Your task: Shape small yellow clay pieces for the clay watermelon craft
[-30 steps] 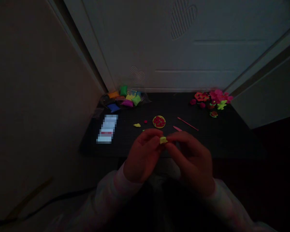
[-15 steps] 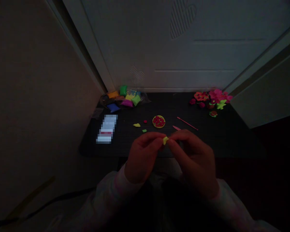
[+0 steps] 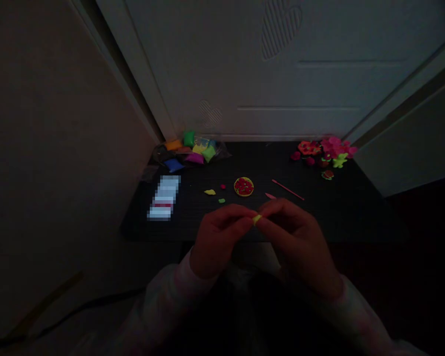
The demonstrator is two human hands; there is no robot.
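Between both hands, over the near edge of the dark table (image 3: 193, 225), is a small piece of yellow clay (image 3: 257, 219). My left hand (image 3: 220, 240) pinches it from the left with thumb and forefinger. From the right, my right hand (image 3: 300, 242) pinches the same piece, its fingertips touching those of the left. Just beyond the hands lies a round clay pizza (image 3: 244, 187) with a yellow rim and red topping. Left of it are a yellow clay scrap (image 3: 209, 192), a red clay bit (image 3: 223, 187) and a green clay bit (image 3: 221, 200).
A pink stick tool (image 3: 288, 189) and a pink pointed tool (image 3: 270, 196), partly hidden, lie beyond my right hand. Bagged coloured clay packs (image 3: 196, 151) sit back left, above a blurred bright phone-like screen (image 3: 164, 198). Finished clay figures (image 3: 335, 148) are back right, against a white door (image 3: 222, 64).
My fingertips have come closer together around the yellow clay, which now shows less. The clay has shifted slightly right and nearer to me. Things on the table stay put.
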